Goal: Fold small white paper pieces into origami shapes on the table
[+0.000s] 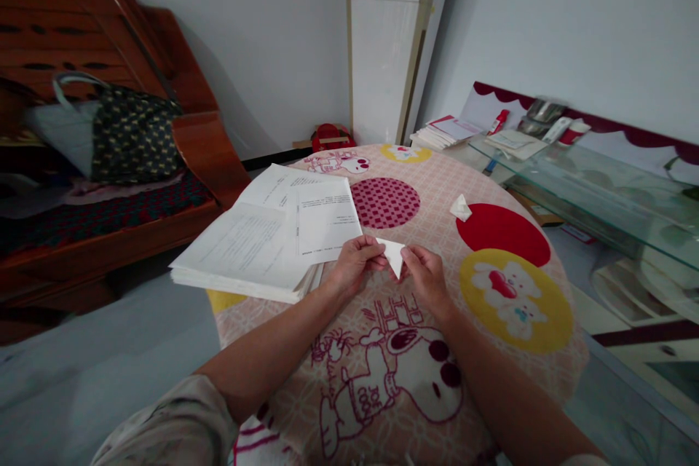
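Note:
A small folded white paper (393, 255), triangular in outline, is held just above the round table between both hands. My left hand (356, 261) pinches its left corner, thumb on top. My right hand (426, 271) grips its right edge between thumb and fingers. Beyond the right hand, another small folded white paper (461, 208) rests on the cloth beside a red circle. A thick stack of printed sheets (251, 247) lies to the left, its near right corner close to my left forearm.
A patterned cloth (437, 175) with cartoon figures covers the round table. At the right stands a glass-topped cabinet (611, 196) with papers and cups. A wooden bench (202, 153) holding bags is at the left. A white upright appliance (382, 51) stands behind.

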{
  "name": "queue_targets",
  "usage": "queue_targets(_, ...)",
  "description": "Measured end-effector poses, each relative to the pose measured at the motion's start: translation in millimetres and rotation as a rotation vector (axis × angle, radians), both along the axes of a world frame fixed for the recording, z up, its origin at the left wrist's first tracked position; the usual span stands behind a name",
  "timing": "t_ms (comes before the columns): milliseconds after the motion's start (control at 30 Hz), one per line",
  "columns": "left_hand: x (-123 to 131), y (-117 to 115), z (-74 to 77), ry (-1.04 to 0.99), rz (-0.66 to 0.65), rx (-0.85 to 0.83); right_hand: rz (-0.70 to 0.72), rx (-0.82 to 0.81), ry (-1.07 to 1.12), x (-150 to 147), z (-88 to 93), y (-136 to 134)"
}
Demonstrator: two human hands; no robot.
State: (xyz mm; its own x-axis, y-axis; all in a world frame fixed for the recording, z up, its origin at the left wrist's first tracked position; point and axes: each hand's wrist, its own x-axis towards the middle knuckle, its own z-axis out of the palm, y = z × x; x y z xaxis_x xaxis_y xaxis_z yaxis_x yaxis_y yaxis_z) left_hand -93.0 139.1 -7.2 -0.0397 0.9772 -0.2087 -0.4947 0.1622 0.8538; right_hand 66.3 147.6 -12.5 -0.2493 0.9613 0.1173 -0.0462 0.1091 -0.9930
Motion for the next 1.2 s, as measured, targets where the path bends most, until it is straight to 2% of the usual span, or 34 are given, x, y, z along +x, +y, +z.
queue_targets(200,1.9,-3.4,2.8,-0.002,-0.030,0.056,0.016,-0.238,0.139,0.1,3.6,1.2)
queue_targets(367,3.8,-3.9,2.8,-0.009,-0.114,0.168,0.125,-0.435,0.284,4.0,5.6,3.7)
queue_targets(633,5.3,-3.7,1.6,-0.016,-0.140,0.221,0.219,-0.532,0.358,5.6,-3.3,9.3)
queue_targets(800,5.4,-4.6,5.2,-0.009,-0.143,0.216,0.225,-0.573,0.372,5.4,-3.3,10.1)
queue_targets(1000,7.7,-7.2,9.4,0.018,-0.122,0.190,0.173,-0.539,0.327,3.4,0.4,6.4)
queue_targets(1100,9.2,-7.0,7.0,0.055,-0.084,0.179,0.096,-0.405,0.247,0.6,2.8,2.3)
queue_targets(1200,8.8,-5.0,1.2,0.186,0.036,0.191,-0.032,-0.208,0.100,-2.0,3.2,-1.5)
